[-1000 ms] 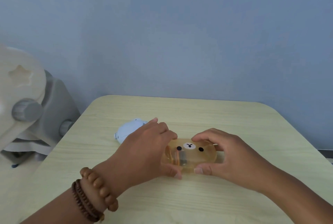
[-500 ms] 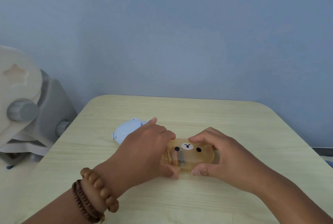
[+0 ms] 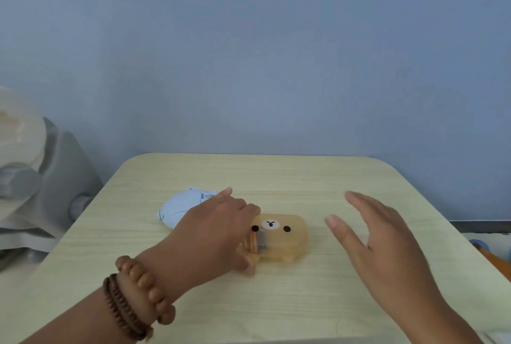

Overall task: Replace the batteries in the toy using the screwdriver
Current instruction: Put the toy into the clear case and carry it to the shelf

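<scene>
A translucent amber box with a bear face point(image 3: 282, 235) lies on the light wooden table point(image 3: 276, 177). Batteries or metal parts show dimly through its left side. My left hand point(image 3: 218, 230) grips the box's left end, thumb at the near edge and fingers over the top. My right hand point(image 3: 370, 230) hovers to the right of the box with its fingers spread, touching nothing and blurred by motion. A pale blue toy point(image 3: 182, 205) lies behind my left hand, partly hidden by it. No screwdriver is in view.
A beige and grey plastic chair or machine point(image 3: 33, 177) stands off the table's left side. A blue wall point(image 3: 276, 53) rises behind the table. Some orange and blue items point(image 3: 489, 252) sit low at the right edge.
My right hand has let go of the amber box and pulled away to the right, fingers now spread. My left hand still holds the box's left end.
</scene>
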Demonstrator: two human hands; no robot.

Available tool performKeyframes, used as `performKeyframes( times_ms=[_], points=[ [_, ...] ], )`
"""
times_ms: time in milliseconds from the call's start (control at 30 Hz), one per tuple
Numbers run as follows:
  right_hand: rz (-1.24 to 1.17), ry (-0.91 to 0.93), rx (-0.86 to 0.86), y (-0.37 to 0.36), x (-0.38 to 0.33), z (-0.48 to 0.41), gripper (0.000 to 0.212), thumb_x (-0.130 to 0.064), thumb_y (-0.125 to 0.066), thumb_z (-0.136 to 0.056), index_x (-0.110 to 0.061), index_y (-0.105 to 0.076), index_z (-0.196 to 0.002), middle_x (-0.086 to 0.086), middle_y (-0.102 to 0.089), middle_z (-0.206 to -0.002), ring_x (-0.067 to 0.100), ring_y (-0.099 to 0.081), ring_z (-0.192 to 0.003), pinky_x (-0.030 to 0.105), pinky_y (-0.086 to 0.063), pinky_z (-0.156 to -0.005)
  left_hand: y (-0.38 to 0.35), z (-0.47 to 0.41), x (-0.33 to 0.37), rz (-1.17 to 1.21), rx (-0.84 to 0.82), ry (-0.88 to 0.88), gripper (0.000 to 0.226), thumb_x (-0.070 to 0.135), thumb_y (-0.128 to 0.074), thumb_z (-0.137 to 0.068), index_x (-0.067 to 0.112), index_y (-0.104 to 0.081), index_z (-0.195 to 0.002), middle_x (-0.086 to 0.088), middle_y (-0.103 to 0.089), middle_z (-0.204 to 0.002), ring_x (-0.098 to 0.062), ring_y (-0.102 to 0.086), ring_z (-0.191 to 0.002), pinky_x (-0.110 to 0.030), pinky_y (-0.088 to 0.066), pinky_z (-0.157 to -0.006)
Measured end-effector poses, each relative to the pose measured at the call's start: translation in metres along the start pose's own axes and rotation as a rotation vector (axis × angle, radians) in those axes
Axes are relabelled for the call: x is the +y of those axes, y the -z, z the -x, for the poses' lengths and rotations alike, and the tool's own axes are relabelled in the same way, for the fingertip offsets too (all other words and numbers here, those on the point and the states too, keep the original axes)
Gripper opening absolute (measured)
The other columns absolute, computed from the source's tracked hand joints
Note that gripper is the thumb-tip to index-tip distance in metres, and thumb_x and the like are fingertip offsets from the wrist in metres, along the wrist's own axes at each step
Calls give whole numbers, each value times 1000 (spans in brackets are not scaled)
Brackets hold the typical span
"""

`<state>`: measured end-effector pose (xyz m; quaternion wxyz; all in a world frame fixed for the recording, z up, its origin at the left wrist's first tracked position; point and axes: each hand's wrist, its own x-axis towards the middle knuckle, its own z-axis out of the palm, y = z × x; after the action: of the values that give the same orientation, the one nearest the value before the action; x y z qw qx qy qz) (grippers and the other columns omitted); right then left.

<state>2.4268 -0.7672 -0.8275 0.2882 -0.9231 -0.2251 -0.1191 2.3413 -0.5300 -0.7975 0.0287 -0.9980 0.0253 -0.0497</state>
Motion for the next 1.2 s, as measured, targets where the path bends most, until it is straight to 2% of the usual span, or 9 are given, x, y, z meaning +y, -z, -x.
performKeyframes(
  times_ms=[33,100,133,267,333,667,800,967,1200],
  points=[
    [118,-93,-17,0,5,6,79,-75,-42,-86,-24,-51,-146,-10,-48,-153,12,-38,-144,35,-35,-117,-4,-1,-1,-15,14,-10,71,65,-73,-73,30,-53,-132,13,-64,-116,-7,-54,-124,-33,-30,-120],
    [266,-196,-135,-8,13,18,77,-74,-48,-84,-24,-54,-142,-9,-43,-157,16,-36,-145,36,-34,-117,-10,-2,-2,24,80,-8,67,53,-70,-84,30,-42,-140,13,-57,-128,-8,-43,-135,-13,-15,-93],
    [284,-206,-148,-13,15,21,69,-72,-53,-84,-26,-61,-135,-10,-46,-155,16,-39,-143,36,-36,-115,-13,-4,-4,5,81,-5,68,51,-70,-84,30,-40,-141,13,-56,-129,-8,-42,-136,-11,-7,-103],
    [223,-167,7,-20,18,22,12,-43,-78,-81,-31,-78,-80,-11,-73,-117,21,-65,-106,37,-50,-82,-9,-4,-1,-23,0,10,71,51,-68,-87,34,-34,-146,15,-51,-138,-6,-34,-142,-19,-25,-108],
    [221,-164,58,-22,19,17,15,-33,-81,-79,-30,-73,-67,-10,-76,-104,23,-66,-91,36,-51,-73,-7,-4,0,-10,-18,-12,71,53,-68,-86,36,-34,-146,17,-51,-139,-5,-34,-142,-20,-27,-107],
    [207,-223,-55,-12,21,17,15,-45,-70,-88,-30,-71,-85,-19,-58,-127,12,-56,-113,28,-45,-78,-18,-2,-8,209,27,18,73,44,-80,-78,33,-44,-140,14,-57,-131,-9,-42,-136,8,11,-84],
    [105,-246,-5,-16,38,24,27,-20,-88,-74,-25,-67,-59,-8,-72,-103,24,-60,-91,32,-44,-68,-13,-1,-2,226,18,44,70,47,-77,-80,36,-43,-141,16,-55,-133,-9,-41,-137,11,0,-78],
    [204,-171,104,-13,27,18,20,-34,-71,-90,-25,-60,-76,-7,-67,-73,23,-59,-73,35,-49,-59,-6,4,4,299,20,58,69,39,-76,-84,37,-41,-143,19,-53,-137,-4,-37,-138,14,13,-79],
    [-264,-178,117,-5,-4,-17,16,-28,-81,-83,-29,-68,-75,-15,-71,-59,1,-67,-59,19,-53,-60,29,10,-18,399,136,109,78,49,-87,-64,48,-49,-133,33,-57,-123,8,-47,-121,-1,-34,-88]
  ],
)
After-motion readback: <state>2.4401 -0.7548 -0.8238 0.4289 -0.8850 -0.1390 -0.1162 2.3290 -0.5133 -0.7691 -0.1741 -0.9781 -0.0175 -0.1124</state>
